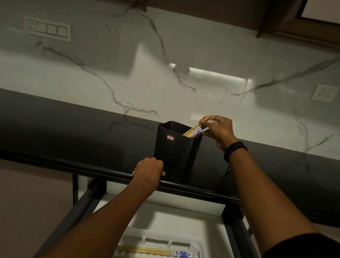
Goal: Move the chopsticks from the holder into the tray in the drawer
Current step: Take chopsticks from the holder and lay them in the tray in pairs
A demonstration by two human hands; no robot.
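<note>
While left hand point(149, 168) grips the ribbed holder point(177, 147), right hand point(217, 130) pinches chopsticks point(195, 131) (wooden).

Holder point(177, 147) on counter point(64, 133); tray point(197, 246) in drawer point(236, 230) below.

Chopsticks split between a black holder and a white drawer tray.

The squarish, ribbed black holder point(177, 147) stands upright on the dark counter point(64, 137). A few chopsticks point(195, 130), pale wood with blue-and-white patterned tops, lean out of its right corner, pinched by the right hand point(218, 130). Below, in the open drawer point(236, 230), the white tray point(195, 245) holds other chopsticks point(148, 250) lying flat, side by side, patterned ends to the right.
</note>
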